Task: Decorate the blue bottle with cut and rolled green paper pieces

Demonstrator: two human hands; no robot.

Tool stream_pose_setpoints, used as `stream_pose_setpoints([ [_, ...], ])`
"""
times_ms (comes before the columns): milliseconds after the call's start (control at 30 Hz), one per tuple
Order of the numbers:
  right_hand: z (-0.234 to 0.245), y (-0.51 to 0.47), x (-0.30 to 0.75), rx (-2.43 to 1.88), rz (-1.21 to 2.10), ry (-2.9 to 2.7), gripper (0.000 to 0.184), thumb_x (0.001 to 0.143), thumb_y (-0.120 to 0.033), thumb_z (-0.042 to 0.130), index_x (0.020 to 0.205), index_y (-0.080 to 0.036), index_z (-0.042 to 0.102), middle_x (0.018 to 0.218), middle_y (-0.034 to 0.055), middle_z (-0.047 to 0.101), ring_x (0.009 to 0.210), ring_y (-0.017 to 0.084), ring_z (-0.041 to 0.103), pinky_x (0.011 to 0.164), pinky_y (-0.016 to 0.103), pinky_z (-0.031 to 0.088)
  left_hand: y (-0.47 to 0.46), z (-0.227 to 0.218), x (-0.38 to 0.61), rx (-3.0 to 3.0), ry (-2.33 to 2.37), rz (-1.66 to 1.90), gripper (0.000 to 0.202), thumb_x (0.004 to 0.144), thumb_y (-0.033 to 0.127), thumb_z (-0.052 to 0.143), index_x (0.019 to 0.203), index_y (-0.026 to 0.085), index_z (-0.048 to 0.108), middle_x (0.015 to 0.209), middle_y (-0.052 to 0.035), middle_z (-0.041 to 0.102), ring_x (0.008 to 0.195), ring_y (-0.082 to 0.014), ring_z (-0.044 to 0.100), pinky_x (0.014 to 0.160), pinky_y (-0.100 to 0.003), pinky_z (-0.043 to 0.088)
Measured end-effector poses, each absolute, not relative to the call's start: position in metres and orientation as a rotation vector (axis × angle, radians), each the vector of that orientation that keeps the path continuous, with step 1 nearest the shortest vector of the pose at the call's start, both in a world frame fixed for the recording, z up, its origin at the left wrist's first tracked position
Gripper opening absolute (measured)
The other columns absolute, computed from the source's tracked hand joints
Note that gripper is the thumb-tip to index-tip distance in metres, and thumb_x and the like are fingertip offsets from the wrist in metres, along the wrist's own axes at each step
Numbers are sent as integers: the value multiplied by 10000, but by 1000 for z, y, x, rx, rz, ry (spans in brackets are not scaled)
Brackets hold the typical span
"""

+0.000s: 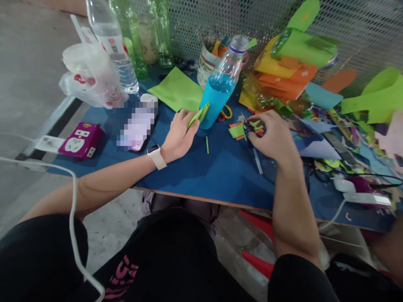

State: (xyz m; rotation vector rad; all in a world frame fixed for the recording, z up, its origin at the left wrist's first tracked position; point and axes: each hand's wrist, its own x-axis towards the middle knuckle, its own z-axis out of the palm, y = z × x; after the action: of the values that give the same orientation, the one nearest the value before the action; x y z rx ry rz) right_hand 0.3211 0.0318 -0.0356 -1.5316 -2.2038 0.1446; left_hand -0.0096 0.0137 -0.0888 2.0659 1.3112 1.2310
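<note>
My left hand (179,136), with a watch on its wrist, rests on the blue table and pinches a folded piece of green paper (200,114) between thumb and fingers. Just behind it stands a clear bottle of blue liquid (218,98). My right hand (274,133) curls thumb and fingers together over a dark object that I cannot make out. Small green and orange paper pieces (236,131) lie beneath those fingers. A thin green paper strip (207,145) sits between my hands, and a clear stick-like piece (257,161) lies below the right one.
Behind my left hand is a green paper sheet (176,89). A phone (138,126), a purple power socket (81,140) and a bagged cup (91,77) stand leftward. Paper scraps (362,138) crowd the right side. A white cable (74,209) crosses my left arm.
</note>
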Motion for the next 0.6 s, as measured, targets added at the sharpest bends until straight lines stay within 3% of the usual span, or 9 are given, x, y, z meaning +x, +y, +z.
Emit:
stream_pose_setpoints([
  [67, -39, 23, 287, -1398, 294, -2176, 248, 982, -317, 769, 1200, -219, 835, 1150, 146, 793, 1011, 351, 785, 993, 579, 673, 14, -90, -10, 2058, 1302, 1251, 791, 1203, 784, 237, 1436, 225, 747, 1277, -166, 697, 1219, -331, 661, 1154, -507, 532],
  [167, -52, 16, 257, -1201, 479, -2347, 584, 936, -544, 908, 1420, -233, 810, 1406, 188, 744, 1276, 435, 762, 1143, 661, 649, 16, -92, -10, 2050, 1274, 1299, 756, 1213, 769, 255, 1389, 227, 752, 1288, -163, 704, 1230, -326, 672, 1159, -505, 542],
  [267, -63, 18, 255, -1109, 585, -2520, 813, 907, -617, 945, 1602, -254, 730, 1521, 189, 689, 1452, 467, 680, 1291, 716, 551, 18, -94, -10, 2039, 1236, 1344, 730, 1216, 765, 265, 1322, 228, 748, 1282, -154, 704, 1227, -310, 680, 1156, -486, 550],
  [400, -70, 25, 257, -1078, 550, -2578, 703, 960, -604, 903, 1560, -263, 775, 1463, 173, 709, 1375, 446, 684, 1255, 719, 561, 20, -97, -8, 2031, 1214, 1370, 708, 1217, 765, 282, 1235, 224, 738, 1224, -142, 702, 1187, -299, 686, 1125, -476, 561],
  [600, -79, 35, 253, -1026, 571, -2530, 653, 907, -611, 967, 1426, -249, 806, 1380, 166, 739, 1272, 427, 711, 1161, 696, 619, 20, -97, -9, 2035, 1203, 1371, 698, 1215, 764, 290, 1207, 223, 730, 1206, -140, 694, 1176, -300, 682, 1117, -481, 564],
])
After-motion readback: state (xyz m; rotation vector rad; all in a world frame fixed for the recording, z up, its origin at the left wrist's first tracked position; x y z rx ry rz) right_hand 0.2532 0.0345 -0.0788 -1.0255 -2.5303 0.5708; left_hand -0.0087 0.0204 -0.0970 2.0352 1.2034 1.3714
